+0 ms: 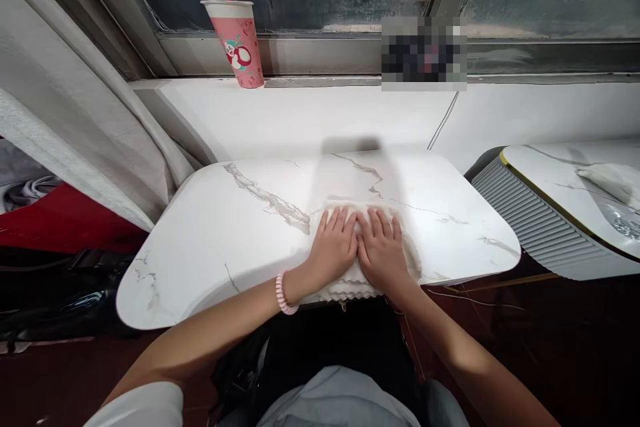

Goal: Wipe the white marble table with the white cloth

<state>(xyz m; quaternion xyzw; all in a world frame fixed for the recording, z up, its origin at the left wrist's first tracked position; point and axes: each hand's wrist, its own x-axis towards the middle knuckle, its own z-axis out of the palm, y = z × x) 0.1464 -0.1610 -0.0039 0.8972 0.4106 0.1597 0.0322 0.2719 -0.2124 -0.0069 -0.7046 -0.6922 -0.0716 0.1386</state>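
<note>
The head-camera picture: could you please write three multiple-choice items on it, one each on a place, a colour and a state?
1. Where does the pink cup stand?
A. on the window ledge
B. on the marble table
C. on the floor

2. What colour is the band on the left wrist?
A. green
B. pink
C. black

3. How do the hands lie on the white towel?
A. clenched in fists
B. lifted above it
C. flat, side by side

Answers: 1 A, the cup is at the glass, beyond the marble table. 2 B, the wristband is pink. 3 C, left hand and right hand press flat.
</note>
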